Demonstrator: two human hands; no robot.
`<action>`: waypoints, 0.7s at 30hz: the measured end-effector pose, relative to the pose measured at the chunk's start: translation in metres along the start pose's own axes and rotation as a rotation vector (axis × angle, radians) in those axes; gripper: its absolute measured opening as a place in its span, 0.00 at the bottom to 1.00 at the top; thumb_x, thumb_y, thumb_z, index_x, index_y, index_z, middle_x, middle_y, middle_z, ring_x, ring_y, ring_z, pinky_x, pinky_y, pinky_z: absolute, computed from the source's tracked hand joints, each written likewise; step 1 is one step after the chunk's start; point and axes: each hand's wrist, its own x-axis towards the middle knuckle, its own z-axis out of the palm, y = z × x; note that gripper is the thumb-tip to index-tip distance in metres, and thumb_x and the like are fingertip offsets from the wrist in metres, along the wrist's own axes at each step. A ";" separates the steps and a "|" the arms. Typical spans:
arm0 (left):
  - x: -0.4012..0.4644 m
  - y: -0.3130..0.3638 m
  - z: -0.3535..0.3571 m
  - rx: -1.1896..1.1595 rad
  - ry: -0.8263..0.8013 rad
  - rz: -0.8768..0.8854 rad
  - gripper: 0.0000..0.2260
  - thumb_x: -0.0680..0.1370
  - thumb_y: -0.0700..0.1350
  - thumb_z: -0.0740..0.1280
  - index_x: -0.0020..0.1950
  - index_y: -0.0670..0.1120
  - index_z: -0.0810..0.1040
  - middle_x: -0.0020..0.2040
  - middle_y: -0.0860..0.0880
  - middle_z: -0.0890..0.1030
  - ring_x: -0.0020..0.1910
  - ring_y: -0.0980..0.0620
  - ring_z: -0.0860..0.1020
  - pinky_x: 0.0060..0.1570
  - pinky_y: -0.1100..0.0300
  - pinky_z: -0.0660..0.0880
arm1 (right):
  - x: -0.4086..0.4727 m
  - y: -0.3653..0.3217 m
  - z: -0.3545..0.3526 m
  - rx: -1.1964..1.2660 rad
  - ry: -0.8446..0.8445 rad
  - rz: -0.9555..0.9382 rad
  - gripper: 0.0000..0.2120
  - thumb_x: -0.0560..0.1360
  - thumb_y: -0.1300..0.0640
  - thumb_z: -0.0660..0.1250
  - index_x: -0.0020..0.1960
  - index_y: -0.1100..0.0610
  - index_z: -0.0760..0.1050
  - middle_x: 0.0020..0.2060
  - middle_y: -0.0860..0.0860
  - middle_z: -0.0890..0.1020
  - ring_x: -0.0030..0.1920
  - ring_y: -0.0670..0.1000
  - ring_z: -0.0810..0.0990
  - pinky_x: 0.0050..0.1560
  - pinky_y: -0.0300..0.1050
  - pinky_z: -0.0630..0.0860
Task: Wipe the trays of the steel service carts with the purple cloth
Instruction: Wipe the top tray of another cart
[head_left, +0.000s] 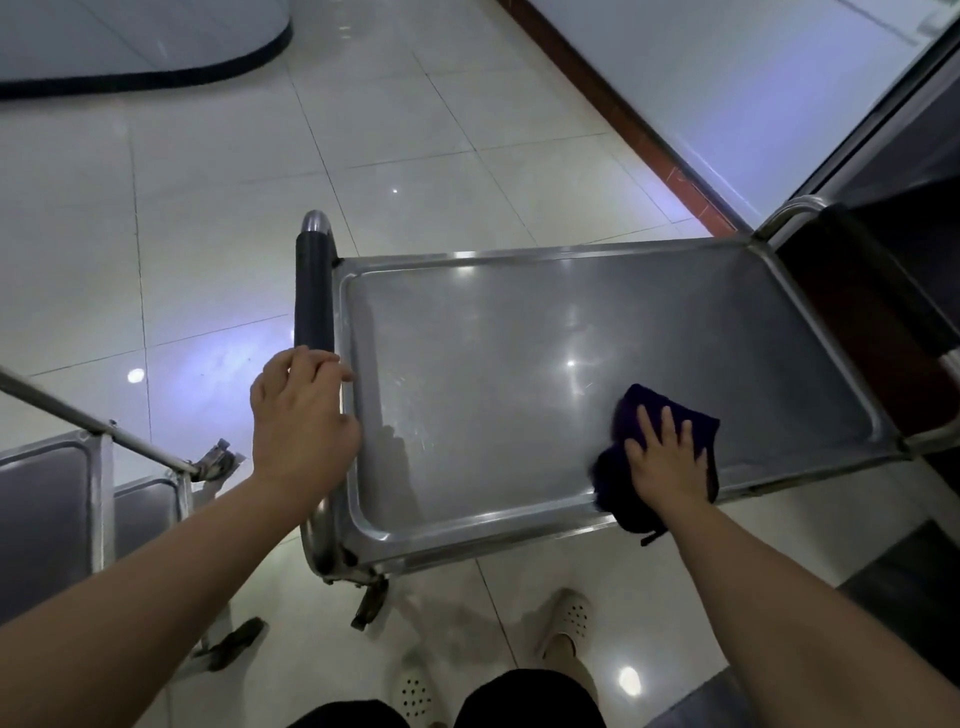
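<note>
- Glossy pale floor tiles (208, 208) are seen all round, with light spots reflected; a reddish-brown skirting strip (623, 119) runs along the wall at upper right.
- Brushed steel top tray (519, 338) of a service cart is seen from above: shallow, rectangular, raised rim, rounded corners.
- Dark purple folded cloth (639, 410) is pressed flat on the tray near the near-right rim by the right hand (667, 467), fingers straight and slightly spread.
- Black-sleeved tubular cart handle (313, 291) at the tray's left end is gripped by the left hand (301, 415), fingers curled over it.
- A second steel cart (62, 493) stands just beside, lower left.
- White perforated clogs (569, 618) are visible below the near rim.
</note>
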 end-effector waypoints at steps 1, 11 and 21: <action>0.001 -0.002 0.001 -0.013 -0.003 0.000 0.19 0.63 0.30 0.70 0.53 0.40 0.80 0.57 0.43 0.77 0.65 0.41 0.65 0.60 0.44 0.63 | 0.000 -0.008 0.001 0.036 -0.016 0.043 0.27 0.83 0.46 0.44 0.78 0.46 0.37 0.78 0.52 0.41 0.77 0.58 0.39 0.75 0.59 0.42; -0.002 -0.007 0.000 -0.078 -0.011 -0.055 0.16 0.68 0.34 0.68 0.55 0.43 0.79 0.61 0.47 0.75 0.66 0.45 0.62 0.60 0.49 0.65 | -0.039 -0.133 0.033 0.027 0.063 -0.124 0.29 0.82 0.42 0.44 0.78 0.47 0.35 0.78 0.56 0.39 0.76 0.62 0.37 0.73 0.65 0.38; 0.000 0.001 -0.001 0.066 -0.034 -0.046 0.13 0.69 0.38 0.69 0.53 0.44 0.80 0.60 0.48 0.76 0.64 0.45 0.66 0.58 0.49 0.66 | -0.088 -0.238 0.054 -0.115 -0.002 -0.729 0.30 0.82 0.41 0.45 0.77 0.45 0.33 0.77 0.54 0.36 0.75 0.61 0.30 0.70 0.61 0.29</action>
